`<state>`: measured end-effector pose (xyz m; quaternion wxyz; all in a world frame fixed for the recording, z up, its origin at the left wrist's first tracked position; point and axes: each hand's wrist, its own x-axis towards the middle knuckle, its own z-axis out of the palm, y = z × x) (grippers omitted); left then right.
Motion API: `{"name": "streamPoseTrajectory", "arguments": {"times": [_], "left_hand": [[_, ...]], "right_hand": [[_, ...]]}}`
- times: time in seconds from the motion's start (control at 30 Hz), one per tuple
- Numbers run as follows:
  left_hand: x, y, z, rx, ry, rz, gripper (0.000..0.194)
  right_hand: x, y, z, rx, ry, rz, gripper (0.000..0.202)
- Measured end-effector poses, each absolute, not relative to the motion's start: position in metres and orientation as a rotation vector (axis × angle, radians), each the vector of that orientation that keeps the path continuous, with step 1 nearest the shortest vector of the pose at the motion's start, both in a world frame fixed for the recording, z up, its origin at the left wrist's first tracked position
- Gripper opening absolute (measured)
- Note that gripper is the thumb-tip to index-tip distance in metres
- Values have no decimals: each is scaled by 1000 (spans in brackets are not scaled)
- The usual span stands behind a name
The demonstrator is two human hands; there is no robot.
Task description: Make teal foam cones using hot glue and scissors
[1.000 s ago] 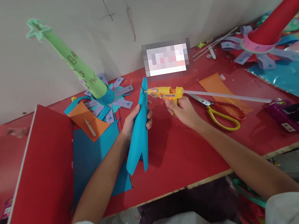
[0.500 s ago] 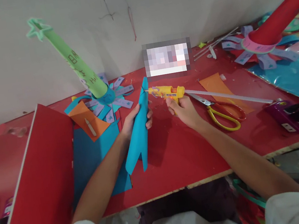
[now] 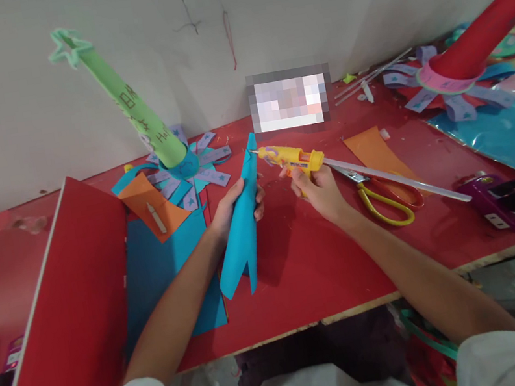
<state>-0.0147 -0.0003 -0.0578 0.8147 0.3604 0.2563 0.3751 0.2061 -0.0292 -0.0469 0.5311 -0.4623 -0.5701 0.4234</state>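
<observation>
My left hand (image 3: pixel 233 207) is wrapped round a blue paper cone (image 3: pixel 242 225), thumb on the near side and fingertips on the far side. The cone leans, its narrow end up and its wide, notched end toward me. In my right hand (image 3: pixel 319 192) is a yellow hot glue gun (image 3: pixel 294 157). Its metal nozzle is at the cone's edge near the narrow tip; I cannot tell whether it touches. A long translucent glue stick (image 3: pixel 398 179) sticks out of the gun's back. Scissors (image 3: pixel 385 204) with yellow and red handles lie right of my right hand.
A green paper tower (image 3: pixel 135 108) stands at the back left, a red one (image 3: pixel 483 36) at the right. A red board (image 3: pixel 68 303) rises at the left beside blue sheets (image 3: pixel 166 267). Orange paper (image 3: pixel 379 153) lies under the scissors. A purple power strip (image 3: pixel 486 201) sits near the right edge.
The glue gun has tilted slightly and shifted a little to the right, its glue stick swinging lower at the far end. The cone's wide end has moved slightly right.
</observation>
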Motion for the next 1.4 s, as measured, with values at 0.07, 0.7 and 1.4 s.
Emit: {"name": "streamPoseTrajectory", "arguments": {"times": [0.07, 0.7, 1.4], "left_hand": [[-14, -1, -58, 763, 558, 797, 46], [-15, -2, -56, 787, 504, 782, 46], [-15, -3, -54, 793, 467, 728, 53]], "right_hand": [[206, -29, -47, -1107, -1362, 1025, 67], [208, -26, -50, -1139, -1378, 1039, 68], [211, -23, -53, -1099, -1343, 1038, 65]]}}
